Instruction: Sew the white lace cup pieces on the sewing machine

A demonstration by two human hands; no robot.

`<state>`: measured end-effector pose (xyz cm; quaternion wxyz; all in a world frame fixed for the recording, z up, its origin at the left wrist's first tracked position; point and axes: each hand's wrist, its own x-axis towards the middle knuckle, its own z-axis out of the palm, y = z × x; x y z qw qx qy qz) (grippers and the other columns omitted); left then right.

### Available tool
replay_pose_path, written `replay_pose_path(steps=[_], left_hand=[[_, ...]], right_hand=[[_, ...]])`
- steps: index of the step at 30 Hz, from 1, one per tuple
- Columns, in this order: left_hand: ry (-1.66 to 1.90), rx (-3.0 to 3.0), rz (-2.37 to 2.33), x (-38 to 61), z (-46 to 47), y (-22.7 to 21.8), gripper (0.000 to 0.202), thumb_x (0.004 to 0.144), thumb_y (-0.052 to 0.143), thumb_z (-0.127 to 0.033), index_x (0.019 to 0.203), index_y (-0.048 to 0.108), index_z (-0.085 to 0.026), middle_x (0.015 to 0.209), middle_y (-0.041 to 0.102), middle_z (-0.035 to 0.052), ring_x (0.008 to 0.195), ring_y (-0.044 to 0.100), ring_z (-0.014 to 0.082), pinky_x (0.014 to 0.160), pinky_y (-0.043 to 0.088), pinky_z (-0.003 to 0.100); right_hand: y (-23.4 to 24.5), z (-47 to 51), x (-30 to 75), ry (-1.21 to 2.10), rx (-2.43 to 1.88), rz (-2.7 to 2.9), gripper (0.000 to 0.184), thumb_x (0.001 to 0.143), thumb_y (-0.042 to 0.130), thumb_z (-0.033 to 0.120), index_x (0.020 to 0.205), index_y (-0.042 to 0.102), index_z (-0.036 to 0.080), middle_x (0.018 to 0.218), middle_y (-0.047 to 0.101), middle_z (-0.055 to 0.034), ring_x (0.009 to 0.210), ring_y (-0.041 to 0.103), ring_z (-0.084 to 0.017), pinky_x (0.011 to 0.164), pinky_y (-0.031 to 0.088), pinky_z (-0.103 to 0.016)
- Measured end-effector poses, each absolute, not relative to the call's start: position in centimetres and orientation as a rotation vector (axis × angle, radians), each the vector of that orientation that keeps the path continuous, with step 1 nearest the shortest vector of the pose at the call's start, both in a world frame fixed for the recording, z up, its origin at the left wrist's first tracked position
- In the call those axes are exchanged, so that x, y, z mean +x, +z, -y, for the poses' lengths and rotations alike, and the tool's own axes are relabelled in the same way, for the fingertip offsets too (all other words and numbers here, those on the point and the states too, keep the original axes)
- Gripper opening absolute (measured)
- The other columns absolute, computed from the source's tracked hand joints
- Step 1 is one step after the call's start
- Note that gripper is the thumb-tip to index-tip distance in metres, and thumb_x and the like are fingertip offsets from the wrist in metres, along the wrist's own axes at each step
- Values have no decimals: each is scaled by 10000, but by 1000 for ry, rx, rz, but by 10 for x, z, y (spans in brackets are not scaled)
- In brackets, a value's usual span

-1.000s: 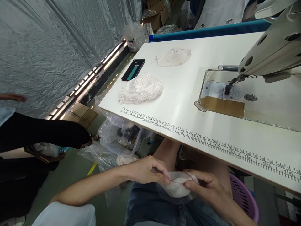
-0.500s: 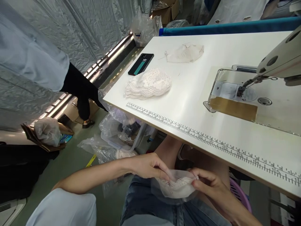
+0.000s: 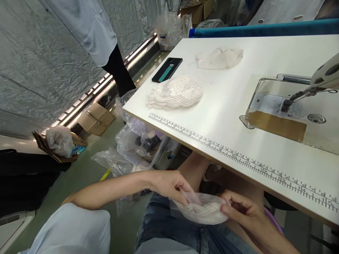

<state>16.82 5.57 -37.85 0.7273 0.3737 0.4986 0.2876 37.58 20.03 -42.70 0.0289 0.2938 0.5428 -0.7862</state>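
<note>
A small white lace piece in a clear plastic bag (image 3: 202,211) lies over my lap, below the table's front edge. My left hand (image 3: 169,185) pinches its left end with closed fingers. My right hand (image 3: 242,210) grips the right end, fingers curled round it. A stack of white lace pieces (image 3: 176,92) rests on the white sewing table (image 3: 225,116), near its left edge. Another pale lace piece (image 3: 219,58) lies farther back.
A black phone (image 3: 166,69) lies by the table's left edge. The sewing machine's needle and plate (image 3: 287,106) are at the right. A printed ruler (image 3: 238,160) runs along the front edge. A person (image 3: 97,31) stands at the left; bags and boxes (image 3: 96,118) cover the floor.
The view has swung left, so the table sits more to the right. The person at the left has walked farther away. My hands have shifted slightly right along the bagged lace.
</note>
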Motion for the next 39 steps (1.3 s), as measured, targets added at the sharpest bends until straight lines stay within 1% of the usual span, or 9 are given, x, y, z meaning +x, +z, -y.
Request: replay_pose_path(steps=[6, 9, 12, 15, 18, 23, 28, 35, 39], left_hand=[[595, 862, -1116, 165, -56, -378, 400, 810, 630, -262, 1192, 606, -147, 1066, 678, 61, 987, 633, 188, 841, 496, 225], [625, 821, -1107, 168, -57, -380, 412, 767, 671, -251, 1165, 627, -159, 995, 688, 27, 923, 634, 155, 831, 476, 204], [647, 818, -1234, 179, -58, -382, 449, 663, 758, -347, 1064, 678, -165, 834, 671, -12, 749, 596, 116, 687, 456, 167], [652, 834, -1438, 193, -61, -385, 396, 598, 779, -425, 861, 719, -135, 606, 551, -53, 558, 448, 67, 476, 306, 149], [682, 783, -1518, 202, -63, -386, 335, 627, 753, -405, 776, 720, -107, 536, 476, -64, 511, 371, 54, 449, 250, 163], [709, 794, -1444, 203, -63, -380, 312, 650, 742, -353, 835, 731, -103, 593, 571, -44, 539, 440, 63, 487, 314, 149], [672, 816, -1442, 199, -62, -373, 287, 663, 732, -292, 890, 735, -116, 714, 677, -3, 644, 566, 108, 565, 391, 151], [584, 944, -1453, 194, -63, -365, 243, 724, 635, -157, 944, 724, -101, 813, 716, 46, 714, 629, 149, 568, 423, 156], [595, 934, -1416, 191, -61, -365, 268, 726, 602, -113, 969, 716, -122, 855, 719, 39, 765, 644, 154, 632, 450, 164]], right_hand=[[-416, -196, 373, -2397, 925, -1728, 326, 645, 739, 479, 594, 599, 188, 582, 457, 30, 585, 398, -113, 536, 357, -218], [-418, -196, 371, -2400, 916, -1751, 320, 652, 737, 465, 594, 587, 188, 589, 454, 33, 582, 398, -109, 529, 354, -209], [-422, -196, 369, -2361, 827, -1810, 302, 687, 711, 455, 615, 593, 187, 600, 471, 28, 587, 415, -110, 533, 364, -205], [-424, -198, 370, -2288, 730, -1928, 311, 729, 664, 476, 643, 597, 185, 602, 471, 22, 580, 416, -112, 523, 366, -208], [-423, -199, 374, -2201, 695, -2019, 322, 759, 622, 499, 684, 601, 187, 630, 484, 13, 589, 418, -118, 520, 365, -214], [-420, -201, 376, -2162, 557, -1993, 267, 757, 648, 457, 770, 629, 190, 695, 526, 10, 656, 467, -134, 585, 380, -223], [-418, -199, 370, -2246, 565, -1924, 317, 724, 675, 472, 665, 599, 170, 664, 519, 11, 636, 463, -130, 572, 374, -230], [-408, -198, 367, -2345, 544, -1802, 290, 679, 725, 433, 641, 603, 172, 639, 509, 22, 608, 448, -119, 568, 362, -232], [-410, -198, 368, -2337, 541, -1789, 281, 698, 712, 431, 654, 615, 171, 656, 523, 18, 629, 455, -122, 577, 360, -229]])
